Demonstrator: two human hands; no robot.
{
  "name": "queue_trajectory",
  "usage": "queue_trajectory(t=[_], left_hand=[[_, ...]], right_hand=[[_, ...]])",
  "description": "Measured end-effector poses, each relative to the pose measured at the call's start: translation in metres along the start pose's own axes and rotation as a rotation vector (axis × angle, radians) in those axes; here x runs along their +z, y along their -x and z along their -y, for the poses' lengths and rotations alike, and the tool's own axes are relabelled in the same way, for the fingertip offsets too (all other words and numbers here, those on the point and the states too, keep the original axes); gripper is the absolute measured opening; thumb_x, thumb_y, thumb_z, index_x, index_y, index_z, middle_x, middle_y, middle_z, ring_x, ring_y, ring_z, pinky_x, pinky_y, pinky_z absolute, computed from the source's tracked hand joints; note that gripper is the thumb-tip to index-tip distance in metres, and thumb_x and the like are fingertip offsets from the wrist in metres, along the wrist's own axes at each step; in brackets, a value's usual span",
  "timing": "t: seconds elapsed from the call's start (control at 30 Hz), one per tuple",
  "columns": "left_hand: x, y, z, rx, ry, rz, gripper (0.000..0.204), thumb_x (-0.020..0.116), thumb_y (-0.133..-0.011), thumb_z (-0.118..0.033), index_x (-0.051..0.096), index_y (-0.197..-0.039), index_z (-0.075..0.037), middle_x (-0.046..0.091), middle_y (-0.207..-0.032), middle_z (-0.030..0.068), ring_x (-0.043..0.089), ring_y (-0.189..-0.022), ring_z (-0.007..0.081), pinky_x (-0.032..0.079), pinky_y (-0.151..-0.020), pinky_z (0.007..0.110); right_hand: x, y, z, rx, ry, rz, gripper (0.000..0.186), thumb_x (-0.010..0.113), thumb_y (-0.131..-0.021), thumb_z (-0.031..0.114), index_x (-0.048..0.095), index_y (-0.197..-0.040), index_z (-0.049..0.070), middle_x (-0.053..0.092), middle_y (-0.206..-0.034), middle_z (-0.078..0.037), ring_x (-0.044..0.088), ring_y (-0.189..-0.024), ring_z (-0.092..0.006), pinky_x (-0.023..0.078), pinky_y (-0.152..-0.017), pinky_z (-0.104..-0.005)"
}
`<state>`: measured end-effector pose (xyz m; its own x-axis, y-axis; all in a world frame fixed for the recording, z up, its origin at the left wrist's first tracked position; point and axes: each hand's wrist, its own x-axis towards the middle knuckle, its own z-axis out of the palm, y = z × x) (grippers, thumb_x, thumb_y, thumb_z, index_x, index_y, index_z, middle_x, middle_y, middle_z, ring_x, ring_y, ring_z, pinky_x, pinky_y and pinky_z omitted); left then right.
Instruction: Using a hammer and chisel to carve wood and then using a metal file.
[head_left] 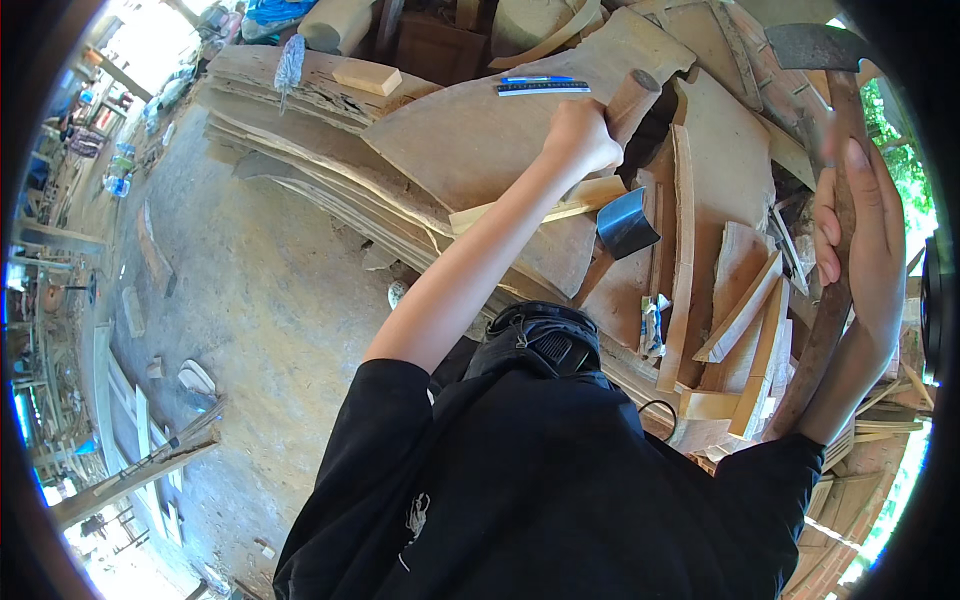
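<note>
My left hand grips a short round wooden rod above a pale curved board. My right hand, at the right, is wrapped round the long wooden handle of an adze, whose dark metal head is upright at the top right. A second tool with a curved black-blue blade and wooden handle lies below my left hand. A blue pen and a dark ruler rest on the board, and a thin wooden strip lies beneath my left arm.
Stacked rough planks and a small block lie at the upper left. Several narrow offcuts are piled at the right. The concrete floor stretches left, with long pale slats and a wooden beam on it.
</note>
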<state>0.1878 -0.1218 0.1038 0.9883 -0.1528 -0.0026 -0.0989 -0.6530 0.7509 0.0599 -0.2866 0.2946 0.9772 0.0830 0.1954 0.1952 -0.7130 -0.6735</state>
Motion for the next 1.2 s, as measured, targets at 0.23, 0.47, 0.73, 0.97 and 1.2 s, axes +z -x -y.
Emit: queue_trajectory(t=[0.23, 0.47, 0.73, 0.97, 1.2], left_hand=[[0.000, 0.003, 0.002, -0.036, 0.002, -0.019, 0.033, 0.073, -0.051, -0.016, 0.067, -0.081, -0.003, 0.064, -0.082, 0.0180, 0.063, -0.081, 0.0302, 0.051, -0.076, 0.034], [0.001, 0.004, 0.000, -0.021, 0.024, -0.010, 0.035, 0.073, -0.050, -0.016, 0.067, -0.082, -0.004, 0.064, -0.083, 0.0176, 0.063, -0.082, 0.0301, 0.051, -0.076, 0.034], [0.005, 0.000, 0.010, 0.004, 0.021, -0.032, 0.035, 0.072, -0.051, -0.016, 0.067, -0.083, -0.004, 0.064, -0.084, 0.0177, 0.063, -0.083, 0.0299, 0.050, -0.077, 0.034], [0.007, 0.002, -0.003, 0.003, 0.022, -0.019, 0.035, 0.071, -0.051, -0.014, 0.067, -0.084, -0.003, 0.064, -0.082, 0.0187, 0.063, -0.081, 0.0307, 0.051, -0.075, 0.034], [0.008, 0.007, -0.007, -0.003, 0.006, -0.023, 0.029, 0.069, -0.054, -0.010, 0.067, -0.082, -0.003, 0.064, -0.082, 0.0192, 0.063, -0.080, 0.0321, 0.051, -0.075, 0.035]], right_hand=[[0.002, 0.000, 0.000, 0.013, -0.004, 0.003, 0.042, 0.033, -0.093, 0.043, 0.045, -0.100, 0.004, 0.036, -0.050, 0.002, 0.033, -0.033, -0.0038, 0.029, -0.034, -0.0164], [-0.005, -0.003, 0.019, -0.021, 0.009, -0.071, 0.041, 0.034, -0.093, 0.042, 0.045, -0.100, 0.004, 0.035, -0.050, 0.002, 0.032, -0.031, -0.0038, 0.028, -0.031, -0.0177], [0.037, -0.028, -0.031, 0.143, 0.115, 0.504, 0.035, 0.043, -0.091, 0.038, 0.050, -0.100, 0.005, 0.038, -0.053, 0.002, 0.039, -0.034, -0.0060, 0.032, -0.031, -0.0217], [0.004, -0.037, 0.006, 0.107, -0.092, 0.059, 0.039, 0.039, -0.091, 0.044, 0.046, -0.095, 0.005, 0.040, -0.054, 0.002, 0.034, -0.032, -0.0046, 0.029, -0.031, -0.0181], [0.021, -0.051, -0.022, 0.028, 0.141, 0.273, 0.038, 0.039, -0.092, 0.042, 0.046, -0.091, 0.004, 0.036, -0.052, 0.004, 0.032, -0.031, -0.0034, 0.026, -0.029, -0.0177]])
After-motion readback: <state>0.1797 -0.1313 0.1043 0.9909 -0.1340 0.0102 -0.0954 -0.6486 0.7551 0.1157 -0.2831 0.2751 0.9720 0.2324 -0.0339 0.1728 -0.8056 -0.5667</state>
